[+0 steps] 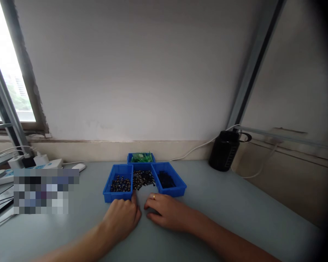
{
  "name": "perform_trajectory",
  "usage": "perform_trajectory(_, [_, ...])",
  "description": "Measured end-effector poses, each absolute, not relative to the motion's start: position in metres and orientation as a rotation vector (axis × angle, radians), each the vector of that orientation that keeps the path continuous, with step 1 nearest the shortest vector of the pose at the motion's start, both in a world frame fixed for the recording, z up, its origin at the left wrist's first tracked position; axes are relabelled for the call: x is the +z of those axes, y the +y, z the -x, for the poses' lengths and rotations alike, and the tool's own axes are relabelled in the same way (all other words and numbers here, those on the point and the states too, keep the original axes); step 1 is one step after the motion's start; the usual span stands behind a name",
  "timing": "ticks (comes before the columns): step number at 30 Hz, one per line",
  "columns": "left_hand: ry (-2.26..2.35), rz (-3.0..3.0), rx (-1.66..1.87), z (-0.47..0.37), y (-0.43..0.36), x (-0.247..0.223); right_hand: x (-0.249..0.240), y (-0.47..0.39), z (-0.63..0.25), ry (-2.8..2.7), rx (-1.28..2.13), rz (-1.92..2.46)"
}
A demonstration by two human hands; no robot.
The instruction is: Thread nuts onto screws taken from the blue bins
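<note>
Beside the pile of small dark screws (143, 179), left hand (122, 218) and right hand (168, 211) rest curled, gripping nothing. Left blue bin (119, 182) flanks the pile; a careless sweep could scatter screws.

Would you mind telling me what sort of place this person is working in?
Probably a small parts-sorting or assembly bench in a workshop or office. Blue bins of small dark parts sit on a grey table against a bare wall, a loose pile of parts lies between them, and a power strip lies by the window.
</note>
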State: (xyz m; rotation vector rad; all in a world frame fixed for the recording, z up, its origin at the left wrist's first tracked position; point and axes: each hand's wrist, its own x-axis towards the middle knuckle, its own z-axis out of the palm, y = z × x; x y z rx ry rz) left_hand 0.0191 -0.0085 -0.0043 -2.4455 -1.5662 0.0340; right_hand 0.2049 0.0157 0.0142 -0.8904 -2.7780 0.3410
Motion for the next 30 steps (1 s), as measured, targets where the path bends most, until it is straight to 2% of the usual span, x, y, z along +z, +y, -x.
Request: perform_trajectory(30, [-1.667,2.433,0.025,-0.0173,-0.0142,0.0023,0.0158,0.0154,-0.2051,-2.784,0.349,0.905])
